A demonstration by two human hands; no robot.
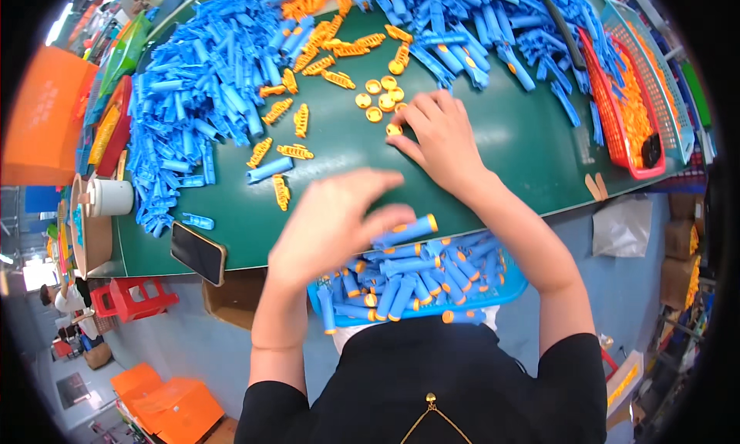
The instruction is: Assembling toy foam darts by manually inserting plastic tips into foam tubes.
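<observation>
My right hand (pixel 443 139) reaches over the green tabletop, thumb and fingertips pinching a small round orange cap (pixel 394 129). Several more orange caps (pixel 386 102) lie just beyond it. My left hand (pixel 339 220) is smeared by motion above the table's near edge, thumb and fingers apart. Just by its thumb is a blue tube with orange ends (pixel 408 231), which looks out of the grip, above the basket. On my lap the blue basket (pixel 509 291) is heaped with similar blue-and-orange tubes (pixel 401 294).
Blue plastic pieces (pixel 208 74) pile up at the left, with more (pixel 478 20) at the far right. Ribbed orange inserts (pixel 301 120) lie scattered between. A phone (pixel 198 253) rests on the near left edge, by a white cup (pixel 110 197). A red basket (pixel 651 163) holds orange parts.
</observation>
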